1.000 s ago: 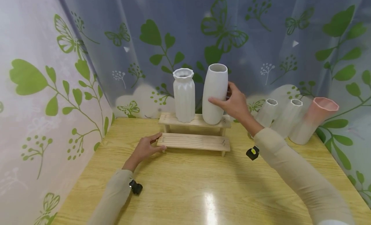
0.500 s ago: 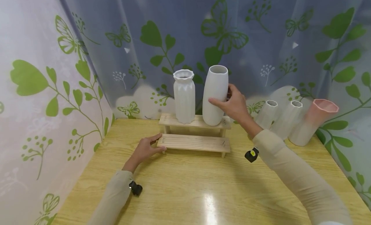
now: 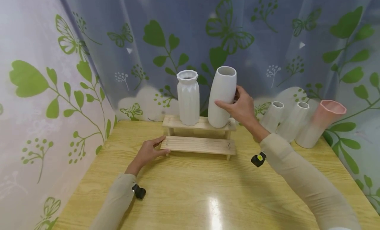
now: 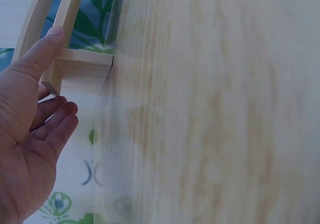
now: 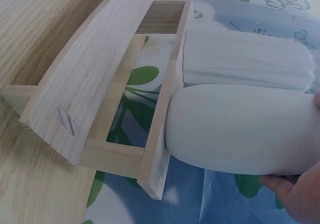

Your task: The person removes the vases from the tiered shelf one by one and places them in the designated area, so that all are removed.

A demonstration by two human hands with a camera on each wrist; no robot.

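A two-step wooden stand [image 3: 198, 145] sits on the table. My left hand [image 3: 147, 154] grips the left end of its lower step; in the left wrist view the thumb [image 4: 42, 49] lies along the board's end. On the upper step, my right hand [image 3: 241, 106] holds a smooth white vase [image 3: 222, 95] around its right side, thumb across the front. That vase leans slightly to the right, its base at the step's right part. To its left stands a fluted white vase [image 3: 188, 100] with a scalloped rim, upright on the same step.
At the table's back right stand two slim white vases [image 3: 272, 116] [image 3: 294, 121] and a pink-and-white vase [image 3: 322, 121]. A patterned curtain [image 3: 184, 32] hangs close behind the stand. The wooden table [image 3: 178, 190] extends in front of it.
The smooth white vase has tilted a little to the right at its top, with my right hand still around it. My left hand and the stand have stayed in place.
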